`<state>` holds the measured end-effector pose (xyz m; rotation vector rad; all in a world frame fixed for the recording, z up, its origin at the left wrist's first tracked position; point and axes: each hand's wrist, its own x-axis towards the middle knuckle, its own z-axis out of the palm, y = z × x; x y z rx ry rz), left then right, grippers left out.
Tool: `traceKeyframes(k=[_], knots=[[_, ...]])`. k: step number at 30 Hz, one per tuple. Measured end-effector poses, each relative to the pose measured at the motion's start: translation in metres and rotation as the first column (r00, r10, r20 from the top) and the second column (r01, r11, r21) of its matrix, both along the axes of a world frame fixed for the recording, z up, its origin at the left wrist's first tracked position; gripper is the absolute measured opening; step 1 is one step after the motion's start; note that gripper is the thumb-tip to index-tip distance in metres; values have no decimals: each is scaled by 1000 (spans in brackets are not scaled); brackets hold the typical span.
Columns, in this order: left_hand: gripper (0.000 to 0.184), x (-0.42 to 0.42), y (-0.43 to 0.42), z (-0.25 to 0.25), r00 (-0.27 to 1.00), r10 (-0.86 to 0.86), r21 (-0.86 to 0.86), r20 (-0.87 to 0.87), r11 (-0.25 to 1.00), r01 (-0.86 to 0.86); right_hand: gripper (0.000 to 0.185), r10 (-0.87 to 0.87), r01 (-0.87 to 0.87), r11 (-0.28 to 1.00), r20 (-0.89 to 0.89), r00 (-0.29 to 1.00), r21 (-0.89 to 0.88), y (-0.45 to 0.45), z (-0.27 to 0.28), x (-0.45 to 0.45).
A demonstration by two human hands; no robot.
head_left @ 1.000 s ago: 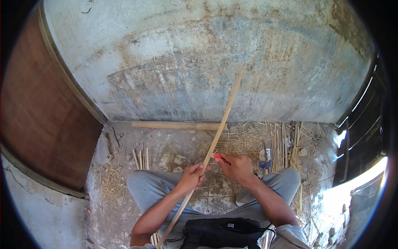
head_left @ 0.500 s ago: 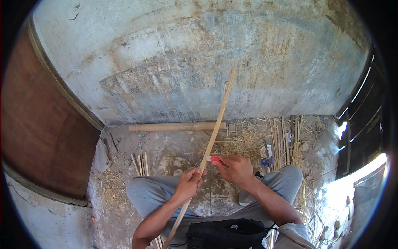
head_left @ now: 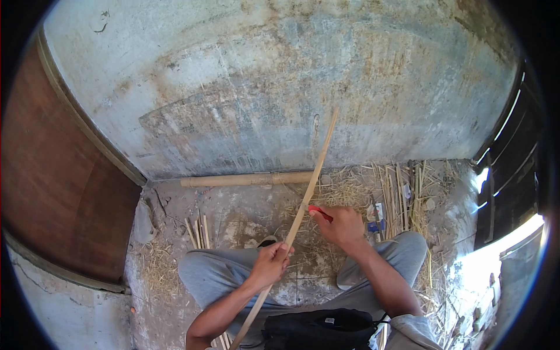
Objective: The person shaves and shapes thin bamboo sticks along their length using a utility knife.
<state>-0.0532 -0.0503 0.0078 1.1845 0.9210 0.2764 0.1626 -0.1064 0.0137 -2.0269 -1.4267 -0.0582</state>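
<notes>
A long, pale bamboo strip [head_left: 298, 221] slants from my lap up toward the wall. My left hand [head_left: 270, 266] is closed around it near the middle, thumb on top. In my right hand [head_left: 343, 227] is a small red-handled knife [head_left: 319, 212], held against the strip's right side above my left hand. The blade is mostly hidden where it meets the strip. Below both hands, a black bundle [head_left: 318, 329] rests on my lap.
A bamboo pole [head_left: 245, 179] lies along the wall's foot. Shavings [head_left: 344, 192] cover the floor ahead, with long strips [head_left: 402, 198] at right. Several short strips [head_left: 199, 232] are by my left knee. A brown door [head_left: 70, 169] stands at left.
My right hand and the knife have moved up and away along the strip. The strip's far end has tipped slightly right and down, while my left hand still grips it.
</notes>
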Motion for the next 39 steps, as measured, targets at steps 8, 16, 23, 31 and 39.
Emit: traceKeyframes(k=[8,16,23,31,39], knots=[[29,2,0,6,999,-36,-47,-8,998,36,25,15,-23,987,53,999,158,-1,-13,5],[30,3,5,11,999,-29,-2,-34,1000,29,26,7,-17,986,64,998,165,6,-15,4],[31,-3,-5,7,995,-82,-37,-55,996,80,25,-132,133,988,-16,991,82,9,-13,38],[32,-9,-5,11,990,-138,-86,-13,987,136,25,-187,188,981,-29,982,53,8,1,47],[31,-22,-4,7,982,-183,-126,-50,976,175,30,-431,432,895,28,902,-113,11,-5,85]])
